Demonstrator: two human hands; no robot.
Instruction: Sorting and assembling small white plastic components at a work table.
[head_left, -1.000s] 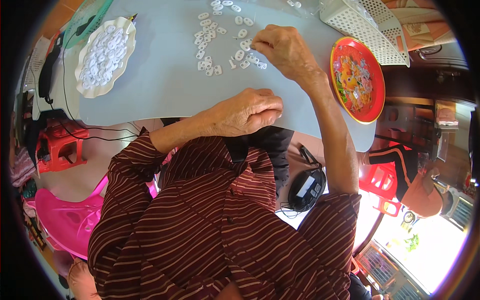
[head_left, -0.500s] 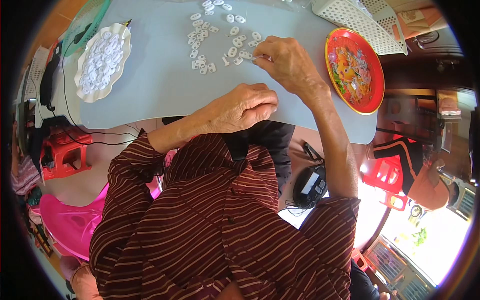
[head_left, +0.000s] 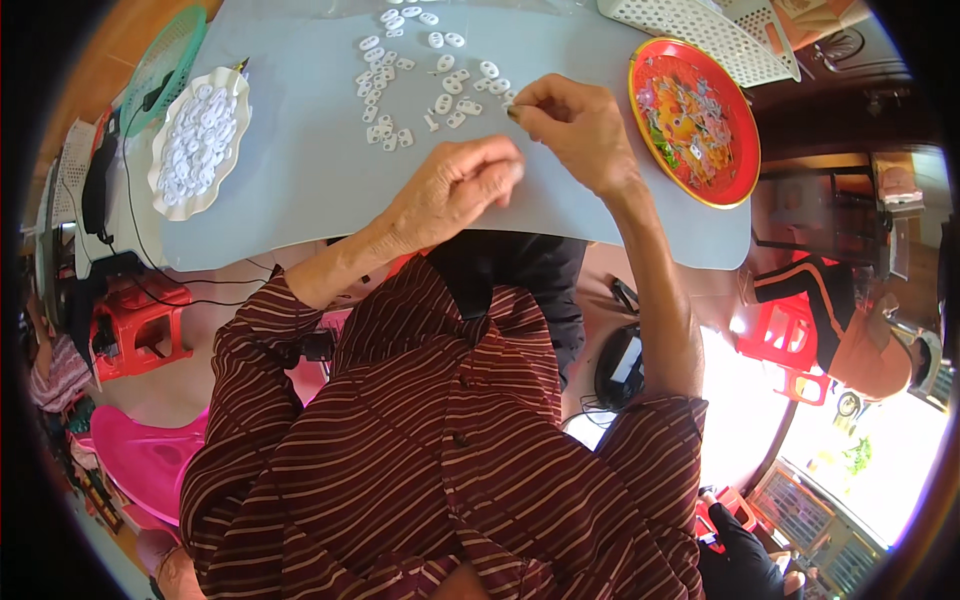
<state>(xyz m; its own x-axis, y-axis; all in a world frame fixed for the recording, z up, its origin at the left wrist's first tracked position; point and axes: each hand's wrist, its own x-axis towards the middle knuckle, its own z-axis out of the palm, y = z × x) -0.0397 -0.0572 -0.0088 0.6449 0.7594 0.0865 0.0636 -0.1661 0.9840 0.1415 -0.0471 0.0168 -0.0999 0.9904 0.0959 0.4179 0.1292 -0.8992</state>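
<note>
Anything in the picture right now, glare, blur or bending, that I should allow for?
Head view: glare whites out the bright opening at lower right; head view: the left hand looks slightly smeared at its fingertips; head view: the fisheye bows the near edge of the table, and the corners go black; head view: the white pieces are too small for fine detail.

The left hand hangs curled over the near edge of a grey table; whether it holds anything cannot be told. The right hand has its thumb and fingertips drawn together just beside small white plastic pieces scattered across the tabletop. A scalloped cream dish heaped with similar pieces stands at the left, a gold-rimmed red tray at the right.
</note>
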